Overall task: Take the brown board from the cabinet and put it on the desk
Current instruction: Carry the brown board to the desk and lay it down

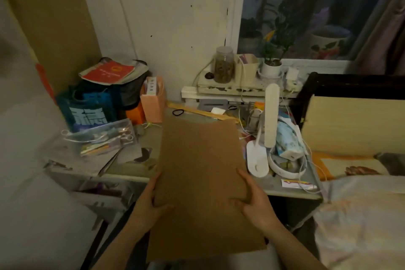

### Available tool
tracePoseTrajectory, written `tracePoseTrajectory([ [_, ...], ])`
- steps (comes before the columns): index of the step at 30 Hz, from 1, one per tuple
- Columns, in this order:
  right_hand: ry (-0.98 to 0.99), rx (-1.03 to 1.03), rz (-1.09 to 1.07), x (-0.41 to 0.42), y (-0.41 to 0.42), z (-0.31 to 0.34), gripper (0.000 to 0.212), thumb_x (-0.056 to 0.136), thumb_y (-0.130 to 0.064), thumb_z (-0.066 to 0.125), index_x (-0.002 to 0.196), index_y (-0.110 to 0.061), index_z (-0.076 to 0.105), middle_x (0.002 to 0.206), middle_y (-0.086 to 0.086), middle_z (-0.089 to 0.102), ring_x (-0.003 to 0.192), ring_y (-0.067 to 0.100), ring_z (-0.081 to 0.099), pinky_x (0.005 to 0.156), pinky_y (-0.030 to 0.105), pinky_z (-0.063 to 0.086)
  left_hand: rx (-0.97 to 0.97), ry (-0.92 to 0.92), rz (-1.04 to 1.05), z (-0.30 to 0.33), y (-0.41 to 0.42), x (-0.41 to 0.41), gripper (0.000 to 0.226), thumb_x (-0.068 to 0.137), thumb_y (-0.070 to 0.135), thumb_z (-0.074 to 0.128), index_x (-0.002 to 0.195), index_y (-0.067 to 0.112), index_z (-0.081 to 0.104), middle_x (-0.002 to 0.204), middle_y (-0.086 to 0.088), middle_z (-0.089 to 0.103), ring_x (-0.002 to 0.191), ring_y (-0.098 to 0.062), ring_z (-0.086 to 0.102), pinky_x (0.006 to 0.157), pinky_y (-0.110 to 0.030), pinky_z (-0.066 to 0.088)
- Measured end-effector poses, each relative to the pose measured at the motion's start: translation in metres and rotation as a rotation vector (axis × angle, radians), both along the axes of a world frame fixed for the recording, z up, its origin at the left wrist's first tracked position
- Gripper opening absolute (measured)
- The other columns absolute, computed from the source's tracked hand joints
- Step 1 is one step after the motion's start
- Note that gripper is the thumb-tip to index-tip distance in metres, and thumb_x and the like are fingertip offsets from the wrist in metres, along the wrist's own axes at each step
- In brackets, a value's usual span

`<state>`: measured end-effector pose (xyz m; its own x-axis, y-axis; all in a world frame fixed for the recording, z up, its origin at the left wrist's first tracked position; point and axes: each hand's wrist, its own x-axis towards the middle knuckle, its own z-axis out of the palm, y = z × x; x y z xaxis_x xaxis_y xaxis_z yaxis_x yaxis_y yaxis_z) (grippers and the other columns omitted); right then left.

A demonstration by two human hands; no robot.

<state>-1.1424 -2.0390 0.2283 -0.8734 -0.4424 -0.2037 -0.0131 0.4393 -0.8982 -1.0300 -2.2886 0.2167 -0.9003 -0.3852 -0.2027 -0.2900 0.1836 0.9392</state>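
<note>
A brown board [201,169], flat corrugated cardboard, is held in front of me with its far half over the middle of the grey desk [291,190] and its near half past the desk's front edge. My left hand [151,201] grips its left edge, thumb on top. My right hand [254,199] grips its right edge the same way. Whether the board's far end touches the desk I cannot tell. A second, larger brown board [50,28] leans against the wall at the far left.
Left of the board lie a clear pouch of pens [103,138] and papers, with a blue bag [87,107] and a pink paper bag [153,101] behind. To the right stand a white desk lamp [263,138] and tangled cables. A bed [361,204] borders the right side.
</note>
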Motion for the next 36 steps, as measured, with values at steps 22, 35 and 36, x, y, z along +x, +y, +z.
tracePoseTrajectory([
  [22,-0.172,0.311,0.048,-0.203,-0.135,-0.123,0.072,0.083,-0.020,0.063,0.139,-0.026,0.020,0.141,0.004,0.036,0.122,0.019,0.040,0.100,0.035,0.035,-0.102,-0.248,-0.065,-0.111,-0.127,-0.221,0.099,0.063,0.026,0.073,0.145,0.023,0.018,0.149,-0.009,0.030,0.128,-0.019,0.037,0.104,-0.035,0.036],
  [35,-0.279,0.422,0.025,-0.203,-0.157,-0.158,0.086,0.076,-0.030,0.067,0.138,-0.038,0.008,0.141,0.006,0.034,0.118,0.025,0.045,0.099,0.049,0.043,-0.280,-0.479,-0.168,-0.150,-0.162,-0.227,0.099,0.073,0.021,0.076,0.146,0.030,0.009,0.148,-0.012,0.032,0.127,-0.034,0.042,0.105,-0.055,0.037],
  [36,-0.267,0.424,0.035,-0.204,-0.158,-0.158,0.086,0.076,-0.031,0.067,0.137,-0.040,0.007,0.140,0.007,0.035,0.117,0.025,0.046,0.099,0.049,0.043,-0.302,-0.496,-0.184,-0.151,-0.164,-0.227,0.100,0.074,0.024,0.075,0.146,0.031,0.008,0.148,-0.012,0.033,0.126,-0.034,0.043,0.104,-0.054,0.038],
])
